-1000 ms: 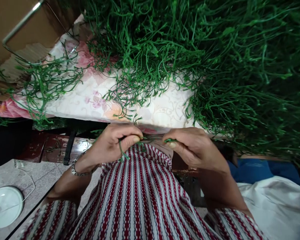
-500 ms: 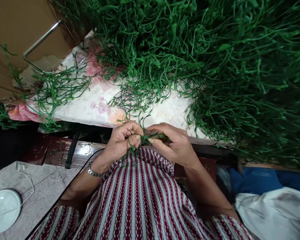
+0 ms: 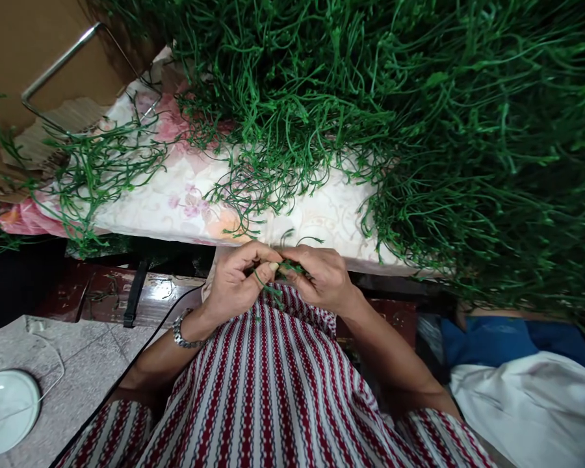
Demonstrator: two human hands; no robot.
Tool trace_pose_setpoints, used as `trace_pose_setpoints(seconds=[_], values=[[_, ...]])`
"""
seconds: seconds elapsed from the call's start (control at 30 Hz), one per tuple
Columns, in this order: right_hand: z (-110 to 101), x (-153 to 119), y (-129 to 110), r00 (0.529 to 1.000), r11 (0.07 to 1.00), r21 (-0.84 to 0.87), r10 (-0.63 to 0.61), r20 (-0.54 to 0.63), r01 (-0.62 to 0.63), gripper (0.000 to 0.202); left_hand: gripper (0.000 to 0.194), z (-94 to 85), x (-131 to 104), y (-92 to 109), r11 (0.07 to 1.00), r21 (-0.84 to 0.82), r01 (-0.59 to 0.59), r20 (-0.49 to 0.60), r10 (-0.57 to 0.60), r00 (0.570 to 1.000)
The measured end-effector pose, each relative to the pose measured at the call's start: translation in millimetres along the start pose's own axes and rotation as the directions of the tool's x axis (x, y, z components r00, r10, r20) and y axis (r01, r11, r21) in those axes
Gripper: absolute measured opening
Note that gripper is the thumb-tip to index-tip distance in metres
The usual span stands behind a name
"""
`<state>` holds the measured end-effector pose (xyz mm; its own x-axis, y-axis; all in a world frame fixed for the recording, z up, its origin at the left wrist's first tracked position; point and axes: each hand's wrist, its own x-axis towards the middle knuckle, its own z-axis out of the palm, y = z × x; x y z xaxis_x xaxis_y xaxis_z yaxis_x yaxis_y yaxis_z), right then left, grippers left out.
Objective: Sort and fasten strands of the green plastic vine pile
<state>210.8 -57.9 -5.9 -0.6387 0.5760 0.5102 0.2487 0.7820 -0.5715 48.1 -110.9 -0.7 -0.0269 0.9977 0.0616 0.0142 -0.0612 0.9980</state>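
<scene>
My left hand (image 3: 241,279), with a metal watch band at the wrist, pinches thin green stems (image 3: 268,288) between thumb and forefinger. Right beside it, my right hand (image 3: 322,276) has its fingers curled round a small green piece (image 3: 292,268); the fingertips of both hands nearly touch. Both are at the near edge of a table with a white floral cloth (image 3: 175,208). A large heap of green artificial-looking stems (image 3: 331,84) covers the back and right of the cloth.
A smaller bunch of stems (image 3: 95,172) lies at the left, near a bent metal frame (image 3: 61,62) and brown cardboard (image 3: 24,39). Lower left is a white round lid or dish (image 3: 7,413). White fabric (image 3: 531,409) and blue fabric (image 3: 497,341) lie lower right.
My right hand has moved slightly left, closer to my left hand, and its fingers are more curled. The stems between the hands have shifted. The view has shifted slightly.
</scene>
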Motion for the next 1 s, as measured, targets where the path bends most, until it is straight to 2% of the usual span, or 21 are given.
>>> trace_pose_setpoints(seconds=[0.07, 0.2, 0.33, 0.4, 0.47, 0.57, 0.67, 0.73, 0.8, 0.87, 0.93, 1.0], values=[[2, -1, 0, 0.999, 0.999, -0.032, -0.009, -0.041, 0.008, 0.015, 0.007, -1.3, -1, 3, 0.992, 0.117, -0.044, 0.033, 0.041, 0.999], [3, -3, 1, 0.998, 0.995, -0.093, -0.025, -0.059, 0.019, 0.009, 0.008, -6.6, 1, 11, 0.936, 0.341, -0.090, 0.150, 0.041, 0.988], [1, -7, 5, 0.998, 0.991, -0.123, -0.042, 0.047, 0.047, 0.007, 0.004, -11.6, 5, 16, 0.869, 0.475, -0.139, 0.241, 0.023, 0.970], [-2, -6, 6, 0.990, 0.987, -0.145, -0.044, 0.130, 0.063, 0.008, 0.011, -13.4, 6, 16, 0.830, 0.536, -0.155, 0.305, -0.019, 0.952], [-5, -5, 5, 0.975, 0.981, -0.172, -0.048, 0.216, 0.086, 0.011, 0.021, -14.9, 6, 15, 0.815, 0.549, -0.183, 0.379, -0.048, 0.924], [-10, -1, 0, 0.942, 0.976, -0.164, -0.081, 0.327, 0.141, 0.018, 0.030, -17.7, 5, 12, 0.849, 0.478, -0.226, 0.471, -0.031, 0.882], [-19, -1, -5, 0.921, 0.980, -0.087, -0.135, 0.366, 0.179, 0.022, 0.031, -25.0, 1, 15, 0.891, 0.379, -0.249, 0.535, 0.008, 0.845], [-29, -3, -4, 0.945, 0.992, -0.002, -0.116, 0.307, 0.122, 0.022, 0.031, -33.0, -1, 20, 0.918, 0.334, -0.212, 0.512, 0.012, 0.859], [-41, -5, -1, 0.983, 0.998, 0.065, -0.023, 0.181, 0.012, 0.019, 0.028, -40.8, -1, 27, 0.940, 0.310, -0.140, 0.413, -0.001, 0.911], [-49, -5, 2, 0.992, 0.995, 0.074, 0.062, 0.108, -0.070, 0.013, 0.022, -44.4, 2, 31, 0.951, 0.295, -0.091, 0.323, -0.009, 0.946], [-52, -3, 4, 0.985, 0.993, 0.054, 0.096, 0.141, -0.105, 0.011, 0.023, -42.6, 6, 28, 0.961, 0.268, -0.071, 0.320, -0.019, 0.947], [-50, -2, 3, 0.984, 0.992, -0.034, 0.123, 0.127, -0.120, 0.008, 0.024, -37.6, 9, 21, 0.983, 0.184, 0.031, 0.261, -0.079, 0.962]])
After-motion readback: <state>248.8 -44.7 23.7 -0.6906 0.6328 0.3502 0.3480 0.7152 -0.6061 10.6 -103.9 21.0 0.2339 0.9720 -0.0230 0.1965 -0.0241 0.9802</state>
